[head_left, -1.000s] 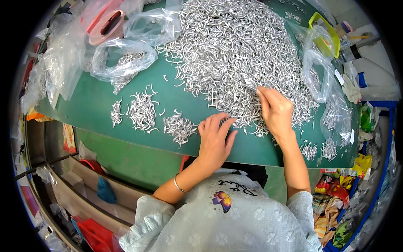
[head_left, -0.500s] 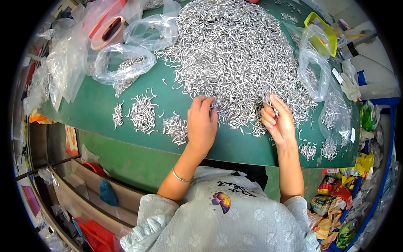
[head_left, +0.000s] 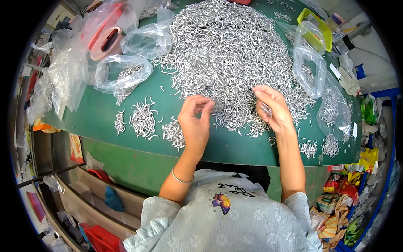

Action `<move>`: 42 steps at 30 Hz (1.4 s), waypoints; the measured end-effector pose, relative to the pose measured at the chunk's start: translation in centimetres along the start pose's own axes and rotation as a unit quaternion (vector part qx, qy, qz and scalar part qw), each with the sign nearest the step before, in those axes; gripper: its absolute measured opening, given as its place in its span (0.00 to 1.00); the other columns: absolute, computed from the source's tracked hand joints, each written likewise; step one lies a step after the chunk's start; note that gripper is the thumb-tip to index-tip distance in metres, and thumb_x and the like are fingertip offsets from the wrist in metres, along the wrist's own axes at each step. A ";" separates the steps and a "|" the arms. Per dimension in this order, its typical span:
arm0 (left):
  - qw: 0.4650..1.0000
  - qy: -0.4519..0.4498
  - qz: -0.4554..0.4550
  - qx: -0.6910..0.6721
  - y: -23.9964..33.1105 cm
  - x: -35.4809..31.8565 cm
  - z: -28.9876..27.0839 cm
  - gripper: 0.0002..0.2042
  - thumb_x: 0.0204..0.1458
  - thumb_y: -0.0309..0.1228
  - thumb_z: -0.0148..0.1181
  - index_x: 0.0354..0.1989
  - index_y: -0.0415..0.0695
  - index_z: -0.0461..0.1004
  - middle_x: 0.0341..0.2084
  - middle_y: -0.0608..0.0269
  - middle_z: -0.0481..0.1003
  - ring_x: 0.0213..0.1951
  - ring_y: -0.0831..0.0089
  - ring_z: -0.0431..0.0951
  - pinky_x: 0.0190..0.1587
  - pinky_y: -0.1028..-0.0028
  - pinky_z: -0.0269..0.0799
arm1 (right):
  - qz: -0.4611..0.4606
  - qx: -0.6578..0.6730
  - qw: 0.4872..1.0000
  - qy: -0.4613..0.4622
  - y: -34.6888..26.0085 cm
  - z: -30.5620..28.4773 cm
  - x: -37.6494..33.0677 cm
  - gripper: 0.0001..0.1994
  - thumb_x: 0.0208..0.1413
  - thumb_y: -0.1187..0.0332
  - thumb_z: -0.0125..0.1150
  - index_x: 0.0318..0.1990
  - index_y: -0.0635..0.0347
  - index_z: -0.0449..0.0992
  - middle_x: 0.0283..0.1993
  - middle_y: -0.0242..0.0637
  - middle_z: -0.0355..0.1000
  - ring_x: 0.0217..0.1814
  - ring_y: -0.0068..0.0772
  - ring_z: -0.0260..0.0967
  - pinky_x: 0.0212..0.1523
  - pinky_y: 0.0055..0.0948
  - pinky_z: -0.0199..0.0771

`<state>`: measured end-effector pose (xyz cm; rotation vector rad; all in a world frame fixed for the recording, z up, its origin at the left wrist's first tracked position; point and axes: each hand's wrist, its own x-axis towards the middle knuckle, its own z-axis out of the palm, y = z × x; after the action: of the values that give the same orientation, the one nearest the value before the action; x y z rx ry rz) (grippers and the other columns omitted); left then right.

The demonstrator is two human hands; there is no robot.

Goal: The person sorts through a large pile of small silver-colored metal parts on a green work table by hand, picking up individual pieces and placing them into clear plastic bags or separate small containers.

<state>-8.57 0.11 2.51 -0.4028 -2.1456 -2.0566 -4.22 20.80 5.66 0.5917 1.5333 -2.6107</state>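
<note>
A large heap of small curved silver metal pieces point(head_left: 231, 54) covers the middle of the green table point(head_left: 226, 149). At its near left edge, my left hand point(head_left: 195, 126) has thumb and forefinger pinched together; whatever is between the tips is too small to make out. My right hand point(head_left: 275, 109) is curled over the near right side of the heap, with several curved metal pieces point(head_left: 265, 109) held in its fingers. Beside my left hand lies a small pile point(head_left: 173, 133) of the same pieces, and farther left are a bigger pile point(head_left: 143, 119) and a smaller one point(head_left: 120, 122).
Two little piles point(head_left: 309, 148) point(head_left: 331, 145) lie at the near right. Clear plastic bags with pieces stand left point(head_left: 124, 75) and right point(head_left: 310, 69) of the heap. A pink container point(head_left: 100, 52) and a yellow-green basket point(head_left: 325, 31) stand farther back. Shelving point(head_left: 84, 185) is below left.
My left hand has drawn back slightly left from the heap, its thumb and forefinger now pinched. My right hand has turned and shifted a little left, still holding pieces.
</note>
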 end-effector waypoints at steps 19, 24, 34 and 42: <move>0.927 0.021 -0.220 -0.304 0.4 -0.2 -1.1 0.08 0.56 0.23 0.55 0.42 0.34 0.71 0.34 0.57 0.76 0.34 0.72 0.78 0.42 0.74 0.76 | -0.194 -0.327 0.916 0.126 0.2 0.7 1.8 0.06 0.54 0.71 0.62 0.30 0.64 0.77 0.17 0.18 0.61 0.20 0.08 0.50 0.19 0.17 0.47; 0.922 0.011 -0.226 -0.313 0.0 -0.6 -1.1 0.07 0.57 0.23 0.54 0.42 0.34 0.71 0.36 0.58 0.75 0.36 0.72 0.77 0.45 0.71 0.77 | -0.205 -0.333 0.908 0.151 0.4 -1.0 -1.2 0.05 0.54 0.71 0.62 0.31 0.64 0.77 0.19 0.20 0.64 0.21 0.09 0.53 0.21 0.16 0.51; 0.942 0.009 -0.207 -0.262 -0.9 -1.3 -2.3 0.09 0.58 0.22 0.52 0.45 0.33 0.69 0.35 0.58 0.74 0.36 0.75 0.76 0.45 0.74 0.77 | -0.359 -0.236 0.804 0.412 -2.7 -10.3 -13.8 0.05 0.56 0.71 0.60 0.34 0.65 0.75 0.24 0.26 0.71 0.23 0.12 0.65 0.23 0.14 0.59; 0.941 -0.024 -0.209 -0.265 -1.7 -2.0 -2.1 0.07 0.58 0.22 0.52 0.44 0.34 0.69 0.35 0.59 0.74 0.37 0.75 0.76 0.45 0.76 0.77 | -0.336 -0.059 0.721 0.603 -4.8 -27.6 -19.9 0.08 0.57 0.65 0.61 0.35 0.60 0.75 0.21 0.21 0.66 0.15 0.10 0.54 0.14 0.13 0.46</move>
<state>-7.38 -2.25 0.41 -0.0404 -1.7821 -2.8953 21.18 43.85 4.67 2.4822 2.5320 -2.4524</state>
